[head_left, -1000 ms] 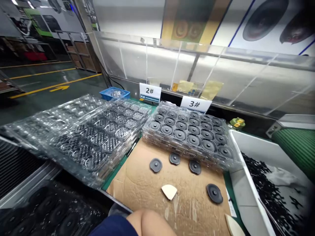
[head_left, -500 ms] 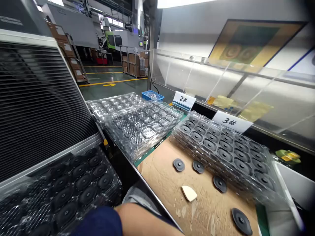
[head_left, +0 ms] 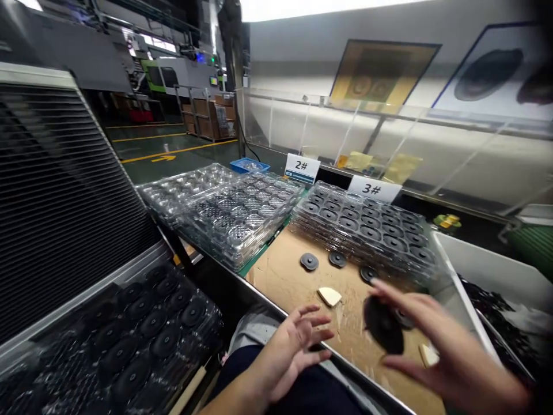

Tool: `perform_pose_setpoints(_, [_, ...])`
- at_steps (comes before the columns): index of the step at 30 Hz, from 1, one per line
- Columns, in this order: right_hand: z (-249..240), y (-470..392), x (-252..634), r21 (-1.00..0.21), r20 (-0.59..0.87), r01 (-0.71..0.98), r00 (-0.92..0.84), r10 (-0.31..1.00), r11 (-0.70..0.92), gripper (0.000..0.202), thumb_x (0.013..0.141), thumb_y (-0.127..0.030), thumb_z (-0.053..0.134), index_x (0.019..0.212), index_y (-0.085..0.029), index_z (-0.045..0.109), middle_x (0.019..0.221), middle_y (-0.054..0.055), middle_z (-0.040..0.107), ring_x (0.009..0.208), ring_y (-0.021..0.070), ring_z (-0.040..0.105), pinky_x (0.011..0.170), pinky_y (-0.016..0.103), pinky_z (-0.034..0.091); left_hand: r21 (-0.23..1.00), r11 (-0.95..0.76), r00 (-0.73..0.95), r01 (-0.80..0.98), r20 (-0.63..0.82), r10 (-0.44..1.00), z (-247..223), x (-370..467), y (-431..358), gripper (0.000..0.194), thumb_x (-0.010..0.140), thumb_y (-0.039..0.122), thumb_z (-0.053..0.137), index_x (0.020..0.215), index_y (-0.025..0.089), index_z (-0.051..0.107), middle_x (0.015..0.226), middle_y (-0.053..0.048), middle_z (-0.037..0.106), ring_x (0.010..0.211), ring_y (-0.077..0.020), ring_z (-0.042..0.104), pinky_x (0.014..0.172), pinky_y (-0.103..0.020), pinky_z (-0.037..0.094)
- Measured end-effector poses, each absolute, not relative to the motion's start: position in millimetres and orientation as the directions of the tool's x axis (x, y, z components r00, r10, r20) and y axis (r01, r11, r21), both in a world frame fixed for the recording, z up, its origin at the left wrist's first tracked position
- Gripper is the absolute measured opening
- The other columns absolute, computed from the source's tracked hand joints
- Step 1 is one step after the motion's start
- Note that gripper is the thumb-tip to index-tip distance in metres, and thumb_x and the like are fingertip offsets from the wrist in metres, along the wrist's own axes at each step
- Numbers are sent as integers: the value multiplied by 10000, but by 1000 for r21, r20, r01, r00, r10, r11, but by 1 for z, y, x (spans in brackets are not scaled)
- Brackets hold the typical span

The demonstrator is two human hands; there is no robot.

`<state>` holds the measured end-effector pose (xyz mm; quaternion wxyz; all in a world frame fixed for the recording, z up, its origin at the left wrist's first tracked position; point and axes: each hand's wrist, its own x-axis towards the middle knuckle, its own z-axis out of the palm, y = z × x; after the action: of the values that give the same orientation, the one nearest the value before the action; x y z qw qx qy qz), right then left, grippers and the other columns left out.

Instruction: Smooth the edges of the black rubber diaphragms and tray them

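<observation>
My right hand [head_left: 453,346], blurred by motion, grips a black rubber disc [head_left: 382,327] between thumb and fingers above the cardboard [head_left: 276,262]. My left hand [head_left: 298,351] is at the near edge of the bench, palm turned inward, its fingers spread and holding nothing. Beyond the hands, a grey disc with a small central knob [head_left: 309,261], a second disc [head_left: 337,259] and a third disc [head_left: 367,274] lie in a row. Another disc is partly hidden behind the held one. A cream wedge-shaped piece [head_left: 329,297] lies between the hands and that row.
Stacked clear trays filled with discs [head_left: 341,239] stand behind the cardboard by the 3# sign [head_left: 374,189]. Other clear trays [head_left: 242,253] are at left. A disc-filled tray [head_left: 207,328] sits lower left. A white bin [head_left: 464,259] with black pieces borders the right side.
Both hands have come into view, the right with a black rubber disc. The view has turned right, showing the white bin. My forearm at the bottom has given way to my open left hand.
</observation>
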<state>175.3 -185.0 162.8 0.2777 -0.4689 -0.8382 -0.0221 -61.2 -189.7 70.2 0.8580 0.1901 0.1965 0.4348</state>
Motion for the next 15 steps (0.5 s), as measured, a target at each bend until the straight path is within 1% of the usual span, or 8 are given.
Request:
perform_pose_setpoints(2, [137, -197, 160, -269, 397, 750, -485, 779, 604, 775, 734, -504, 651, 1377, -261, 293, 1149, 113, 585, 992, 277, 588, 753, 370, 552, 517, 566, 599, -642, -121, 791, 70, -56, -190, 632, 569, 371, 778, 1138, 261, 526, 1276, -104, 470, 1073, -266, 526, 888, -439, 406])
perform_pose_setpoints(3, [122, -204, 152, -324, 382, 737, -472, 794, 594, 791, 761, -496, 627, 1397, -247, 229, 1169, 116, 570, 1018, 270, 578, 772, 364, 548, 531, 577, 630, -620, -101, 770, 68, -53, -190, 676, 528, 364, 799, 1139, 258, 532, 1294, -112, 452, 1064, -269, 528, 888, -442, 405])
perform_pose_setpoints(4, [108, -210, 146, -392, 392, 732, -415, 821, 557, 784, 782, -511, 595, 1401, -241, 199, 1163, 116, 570, 1024, 260, 577, 782, 353, 544, 551, 588, 655, -592, -96, 750, 66, -49, -189, 664, 519, 347, 806, 1123, 250, 546, 1283, -115, 460, 1033, -253, 542, 875, -419, 412])
perform_pose_setpoints(6, [82, -220, 134, -524, 376, 725, -274, 885, 447, 756, 811, -553, 525, 1400, -232, 177, 1144, 114, 571, 1027, 245, 577, 806, 343, 532, 587, 608, 677, -534, -133, 724, 58, -43, -187, 586, 537, 306, 806, 1071, 235, 575, 1211, -103, 513, 934, -192, 574, 816, -332, 424])
perform_pose_setpoints(8, [62, -227, 126, -598, 323, 731, -155, 934, 328, 737, 824, -545, 510, 1398, -235, 168, 1162, 114, 554, 1052, 246, 560, 839, 356, 512, 609, 625, 665, -489, -203, 718, 50, -37, -183, 555, 541, 303, 804, 1042, 227, 580, 1136, -87, 556, 863, -153, 584, 778, -280, 409])
perform_pose_setpoints(11, [48, -227, 122, -630, 246, 745, -76, 966, 219, 743, 819, -487, 557, 1397, -242, 158, 1215, 115, 515, 1085, 253, 526, 864, 375, 488, 596, 672, 664, -439, -289, 690, 39, -31, -173, 590, 508, 350, 809, 1032, 226, 570, 1090, -81, 581, 843, -153, 586, 783, -277, 397])
perform_pose_setpoints(13, [47, -220, 122, -636, 226, 740, -90, 970, 217, 764, 807, -480, 578, 1396, -237, 156, 1218, 117, 508, 1088, 258, 511, 864, 385, 479, 576, 709, 672, -408, -336, 660, 34, -28, -165, 597, 498, 351, 814, 1028, 236, 563, 1072, -74, 594, 849, -158, 586, 772, -273, 398])
perform_pose_setpoints(15, [49, -208, 124, -644, 214, 730, -114, 970, 228, 778, 795, -483, 592, 1395, -231, 167, 1204, 115, 511, 1091, 261, 494, 869, 392, 468, 558, 728, 662, -398, -375, 649, 31, -27, -156, 596, 504, 348, 813, 1033, 246, 557, 1064, -69, 603, 903, -178, 581, 780, -272, 395])
